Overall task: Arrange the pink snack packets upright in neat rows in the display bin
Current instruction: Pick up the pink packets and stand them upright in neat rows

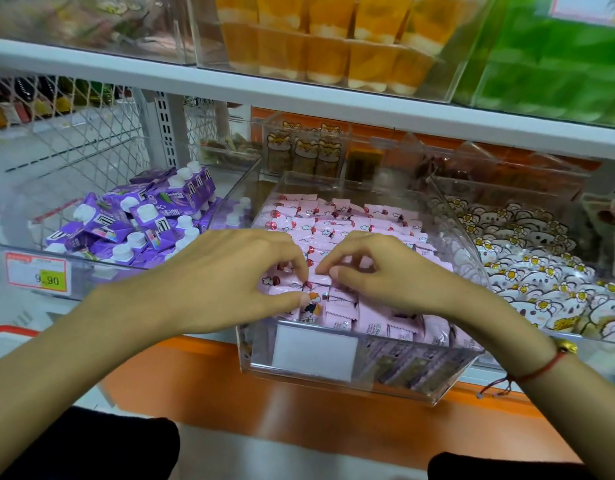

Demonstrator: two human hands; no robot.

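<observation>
A clear plastic display bin [337, 382] stands on the shelf in front of me, filled with several pink snack packets [337, 220] standing in rows. Both hands are over the near part of the bin. My left hand [223, 275] has its fingers curled down onto the packets, with thumb and fingertips pinching one pink packet [311, 301] that shows a small cartoon figure. My right hand [378, 271] pinches the top of a neighbouring pink packet [340, 306] between thumb and curled fingers. The packets beneath both palms are hidden.
A clear bin of purple drink cartons [143, 220] sits to the left with a price tag [38, 273]. White flower-print snack bags [534, 268] fill the bin on the right. Orange jelly cups [330, 46] stand on the shelf above. An orange shelf edge [299, 410] runs below.
</observation>
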